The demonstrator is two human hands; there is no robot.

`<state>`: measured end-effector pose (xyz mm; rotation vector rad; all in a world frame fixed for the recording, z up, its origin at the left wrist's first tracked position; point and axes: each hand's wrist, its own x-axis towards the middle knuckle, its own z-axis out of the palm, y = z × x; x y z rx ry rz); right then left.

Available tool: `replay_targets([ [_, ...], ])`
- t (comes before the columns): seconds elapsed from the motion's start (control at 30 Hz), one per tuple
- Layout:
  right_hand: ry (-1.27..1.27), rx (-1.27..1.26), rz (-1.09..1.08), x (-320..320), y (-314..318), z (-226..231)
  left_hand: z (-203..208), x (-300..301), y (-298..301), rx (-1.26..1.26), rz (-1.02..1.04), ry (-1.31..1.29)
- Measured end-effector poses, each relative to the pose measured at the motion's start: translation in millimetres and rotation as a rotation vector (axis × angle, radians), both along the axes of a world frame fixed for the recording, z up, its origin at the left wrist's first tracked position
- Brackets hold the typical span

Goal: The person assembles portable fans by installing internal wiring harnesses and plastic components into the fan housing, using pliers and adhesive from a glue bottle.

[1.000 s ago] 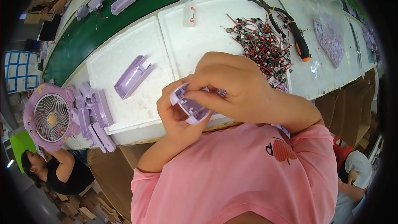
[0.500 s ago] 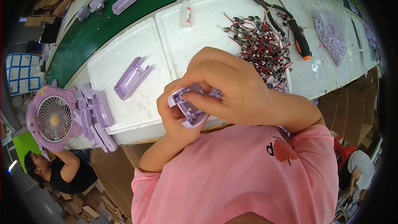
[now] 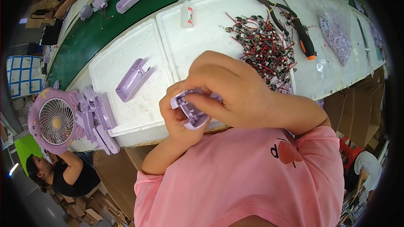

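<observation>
Both of my hands hold one small lilac plastic shell part (image 3: 189, 110) just in front of my chest, over the near edge of the white foam tray (image 3: 139, 113). My left hand (image 3: 179, 120) cups it from below. My right hand (image 3: 229, 88) covers it from above, fingers pressed into its open side. What the fingertips pinch inside the part is hidden. Another lilac shell half (image 3: 132, 80) lies loose on the foam to the left.
A heap of small red-wired components (image 3: 265, 46) lies on the foam at the right, beside pliers (image 3: 269, 8), an orange-tipped screwdriver (image 3: 304, 40), a glue bottle (image 3: 187, 12) and a bag of small parts (image 3: 336, 38). A lilac fan (image 3: 54, 120) and stacked shells (image 3: 99, 120) sit left. Green conveyor belt (image 3: 101, 33) behind.
My hands have shifted slightly with the lilac part, turning it a little between them. The grip stays the same and nothing on the tray has moved.
</observation>
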<state>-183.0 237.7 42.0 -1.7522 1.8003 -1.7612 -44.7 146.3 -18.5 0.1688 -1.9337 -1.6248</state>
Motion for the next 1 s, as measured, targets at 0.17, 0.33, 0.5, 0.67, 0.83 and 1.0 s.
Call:
replay_targets([
  [0.17,-0.034,0.014,-0.007,0,-2,-2,3,-3,0,0.059,-0.031,0.054],
  [0.33,-0.109,0.057,-0.02,-4,-4,-4,6,-3,1,0.183,-0.092,0.056],
  [0.5,-0.403,0.309,0.046,-15,-2,3,27,-9,2,0.607,-0.124,-0.086],
  [0.67,-0.511,0.372,0.094,-18,8,5,44,-8,-1,0.832,-0.206,-0.149],
  [0.83,-0.407,0.396,0.054,-19,23,14,43,-4,-4,0.919,-0.295,-0.201],
  [1.0,-0.552,0.352,0.03,-23,47,7,44,-8,-2,0.949,-0.384,-0.157],
])
